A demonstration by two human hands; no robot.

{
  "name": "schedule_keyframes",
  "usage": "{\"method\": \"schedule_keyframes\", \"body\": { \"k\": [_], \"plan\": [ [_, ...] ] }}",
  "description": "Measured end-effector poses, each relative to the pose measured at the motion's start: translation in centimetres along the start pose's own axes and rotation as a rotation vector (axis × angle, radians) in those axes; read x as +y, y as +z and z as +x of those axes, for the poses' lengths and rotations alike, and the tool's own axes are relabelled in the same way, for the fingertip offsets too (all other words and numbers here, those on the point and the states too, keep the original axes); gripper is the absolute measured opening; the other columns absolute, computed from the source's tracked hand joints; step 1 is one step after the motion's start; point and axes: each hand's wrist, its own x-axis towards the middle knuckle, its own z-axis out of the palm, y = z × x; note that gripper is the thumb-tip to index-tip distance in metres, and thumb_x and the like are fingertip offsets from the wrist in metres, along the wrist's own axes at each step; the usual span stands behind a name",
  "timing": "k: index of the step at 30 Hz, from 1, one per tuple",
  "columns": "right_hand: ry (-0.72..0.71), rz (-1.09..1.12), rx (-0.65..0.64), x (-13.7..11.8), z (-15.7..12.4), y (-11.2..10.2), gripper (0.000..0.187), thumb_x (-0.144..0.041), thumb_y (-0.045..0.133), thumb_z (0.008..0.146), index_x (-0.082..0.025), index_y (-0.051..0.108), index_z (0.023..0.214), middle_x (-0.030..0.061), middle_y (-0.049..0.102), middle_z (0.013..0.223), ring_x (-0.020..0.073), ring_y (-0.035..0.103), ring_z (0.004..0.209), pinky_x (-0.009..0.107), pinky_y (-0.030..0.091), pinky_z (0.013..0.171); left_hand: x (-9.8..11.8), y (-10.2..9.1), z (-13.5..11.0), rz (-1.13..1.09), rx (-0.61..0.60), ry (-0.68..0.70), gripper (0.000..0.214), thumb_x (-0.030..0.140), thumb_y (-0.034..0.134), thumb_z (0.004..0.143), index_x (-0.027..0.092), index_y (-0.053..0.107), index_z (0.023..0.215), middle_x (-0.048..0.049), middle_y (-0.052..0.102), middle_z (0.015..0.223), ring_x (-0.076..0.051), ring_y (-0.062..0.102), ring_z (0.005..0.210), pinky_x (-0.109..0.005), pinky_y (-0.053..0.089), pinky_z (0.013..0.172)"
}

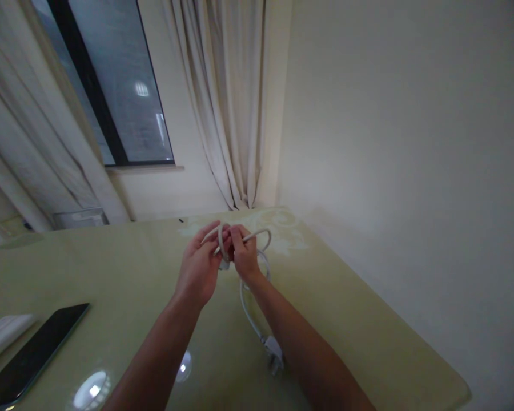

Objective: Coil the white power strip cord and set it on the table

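Note:
A white power cord is looped between my two hands above the table. My left hand curls its fingers around one loop of it, with a small white end piece just below the fingers. My right hand pinches the cord close beside the left, and another loop sticks out to its right. From there the cord runs down to a white plug lying on the table beside my right forearm. The fingertips overlap, so part of the cord between them is hidden.
The glossy greenish table meets a white wall on the right. A dark flat tablet-like slab and a white object lie at the left. Behind are curtains and a window. A tiny dark piece lies near the back edge.

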Motion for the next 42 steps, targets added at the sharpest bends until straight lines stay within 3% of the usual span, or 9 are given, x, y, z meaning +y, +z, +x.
{"method": "schedule_keyframes", "body": {
  "k": [5, 10, 17, 21, 26, 31, 35, 39, 42],
  "plan": [
    [0.218, 0.102, 0.145, -0.5, 0.8, 0.7, 0.047, -0.066, 0.073, 0.081, -0.023, 0.051, 0.079, -0.0108, 0.046, 0.055, 0.0069, 0.039, 0.042, 0.018, 0.029, 0.038, 0.7, -0.9, 0.1, 0.405, -0.240, 0.112, 0.042, 0.027, 0.078, 0.078, 0.021, 0.073, 0.120, -0.0121, 0.074, 0.124, -0.025, 0.072, 0.096, -0.035, 0.059, 0.077],
    [0.364, 0.129, 0.039, -2.4, 1.0, 0.9, 0.044, -0.056, 0.076, 0.075, -0.021, 0.052, 0.066, -0.0083, 0.047, 0.054, 0.0069, 0.040, 0.044, 0.020, 0.030, 0.041, 0.1, -1.2, 0.2, 0.806, -0.115, 0.441, 0.052, 0.012, 0.075, 0.074, 0.026, 0.075, 0.124, -0.0082, 0.074, 0.107, -0.029, 0.066, 0.104, -0.041, 0.051, 0.098],
    [0.466, 0.164, 0.046, -2.8, 2.4, -0.9, 0.038, -0.053, 0.078, 0.076, -0.017, 0.066, 0.075, -0.0101, 0.048, 0.056, 0.0041, 0.031, 0.043, 0.019, 0.019, 0.042, 0.6, -2.9, 1.4, 0.863, -0.169, 0.388, 0.040, 0.018, 0.074, 0.076, 0.024, 0.075, 0.116, -0.0096, 0.075, 0.102, -0.031, 0.067, 0.102, -0.037, 0.047, 0.097],
    [0.350, -0.267, -0.269, -3.6, 2.9, -2.2, 0.052, -0.068, 0.074, 0.080, -0.016, 0.072, 0.075, -0.0033, 0.059, 0.062, 0.0073, 0.046, 0.050, 0.021, 0.029, 0.048, 2.0, -4.2, 1.9, 1.068, -0.136, 0.350, 0.046, 0.031, 0.078, 0.077, 0.026, 0.071, 0.122, -0.0027, 0.072, 0.074, -0.027, 0.064, 0.070, -0.032, 0.044, 0.071],
    [-0.049, -1.042, -0.452, -5.4, -0.7, -2.2, 0.048, -0.059, 0.072, 0.091, -0.020, 0.066, 0.064, 0.0011, 0.062, 0.059, 0.0129, 0.052, 0.055, 0.025, 0.033, 0.055, 2.1, -4.7, 2.2, 1.099, -0.071, 0.400, 0.027, 0.025, 0.070, 0.081, 0.026, 0.073, 0.107, -0.0061, 0.078, 0.082, -0.029, 0.069, 0.080, -0.031, 0.042, 0.073],
    [0.135, -1.609, -0.708, -3.4, -7.0, -3.2, 0.045, -0.060, 0.070, 0.091, -0.016, 0.077, 0.095, 0.0185, 0.079, 0.094, 0.0307, 0.075, 0.083, 0.036, 0.053, 0.070, 1.4, -3.8, 2.4, 0.849, -0.167, 0.305, 0.041, 0.035, 0.068, 0.083, 0.019, 0.069, 0.120, -0.0079, 0.080, 0.083, -0.024, 0.069, 0.074, -0.030, 0.047, 0.068],
    [0.125, -1.781, -0.734, -0.5, -9.1, -4.7, 0.037, -0.025, 0.064, 0.098, -0.011, 0.064, 0.132, 0.0205, 0.075, 0.117, 0.0319, 0.074, 0.104, 0.041, 0.059, 0.082, 2.3, -2.8, 1.7, 0.842, -0.119, 0.256, 0.063, 0.056, 0.071, 0.079, 0.010, 0.070, 0.121, -0.0031, 0.070, 0.064, -0.020, 0.059, 0.056, -0.028, 0.040, 0.054],
    [-0.078, -1.791, -0.762, 1.2, -8.9, -6.2, 0.027, -0.019, 0.052, 0.104, -0.012, 0.065, 0.126, 0.0200, 0.071, 0.126, 0.0309, 0.066, 0.121, 0.043, 0.055, 0.097, 4.3, -3.3, 1.3, 0.891, -0.077, 0.260, 0.067, 0.068, 0.072, 0.074, 0.012, 0.076, 0.111, -0.0063, 0.074, 0.073, -0.021, 0.064, 0.064, -0.028, 0.044, 0.058],
    [-0.096, -1.773, -0.807, 1.3, -7.8, -8.2, 0.025, -0.019, 0.055, 0.103, -0.020, 0.067, 0.124, 0.0125, 0.075, 0.115, 0.0274, 0.071, 0.108, 0.036, 0.056, 0.085, 6.0, -5.5, 2.1, 1.079, -0.032, 0.268, 0.063, 0.066, 0.065, 0.078, 0.013, 0.078, 0.109, -0.0051, 0.071, 0.069, -0.021, 0.060, 0.059, -0.029, 0.040, 0.055]
  ]
}}
